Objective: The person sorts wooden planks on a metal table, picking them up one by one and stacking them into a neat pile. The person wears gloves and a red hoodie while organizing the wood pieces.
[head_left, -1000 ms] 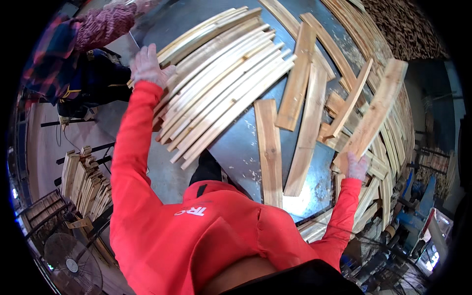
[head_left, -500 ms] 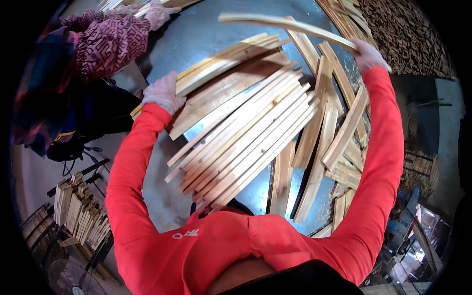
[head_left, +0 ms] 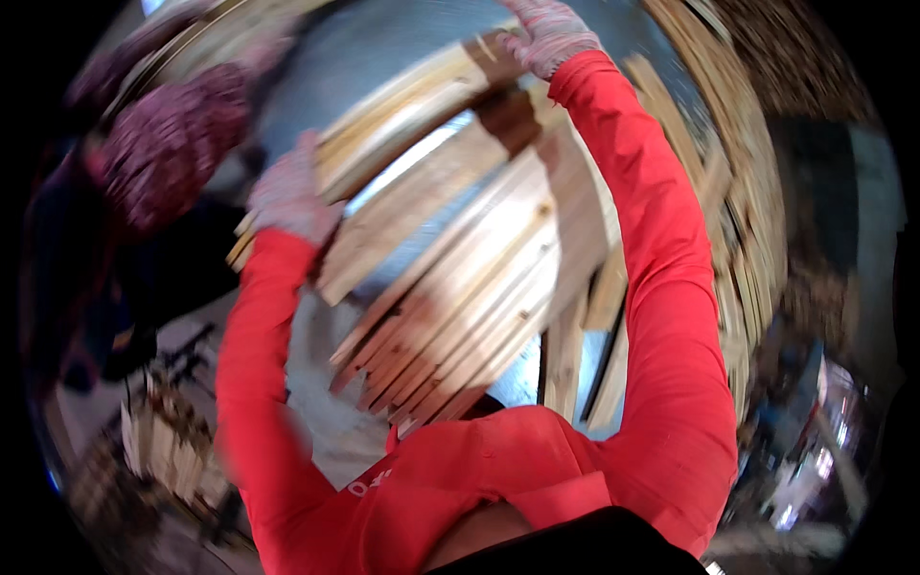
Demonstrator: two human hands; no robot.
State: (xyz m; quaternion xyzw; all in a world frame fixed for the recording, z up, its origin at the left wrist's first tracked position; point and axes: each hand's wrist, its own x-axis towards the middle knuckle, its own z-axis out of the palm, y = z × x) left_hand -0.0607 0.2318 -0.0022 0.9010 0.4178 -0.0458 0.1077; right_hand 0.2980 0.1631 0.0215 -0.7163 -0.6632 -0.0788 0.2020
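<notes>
Curved wooden slats [head_left: 460,278], a fanned bundle of them, lie between the two hands on the grey metal worktop [head_left: 383,48], spreading down toward the person's chest. The picture is badly smeared with motion, so edges run together. The left hand [head_left: 287,196], in a pale knitted glove, presses against the left ends of the upper slats, fingers curled around their edge. The right hand [head_left: 548,31], gloved the same way, is up at the far end of the bundle, closed over the top of a long slat [head_left: 422,91] that runs back toward the left hand. Both red sleeves frame the stack, the right sleeve [head_left: 661,287] crossing over more slats lying under it. Beyond the right arm, further curved wooden pieces [head_left: 738,220] pile along the worktop's rim. Out past the left hand, another person's arm in a dark red patterned sleeve [head_left: 168,144] reaches in at the worktop's far edge. Below the left elbow, down on the floor, stands a blurred stack of short wood [head_left: 163,431].
</notes>
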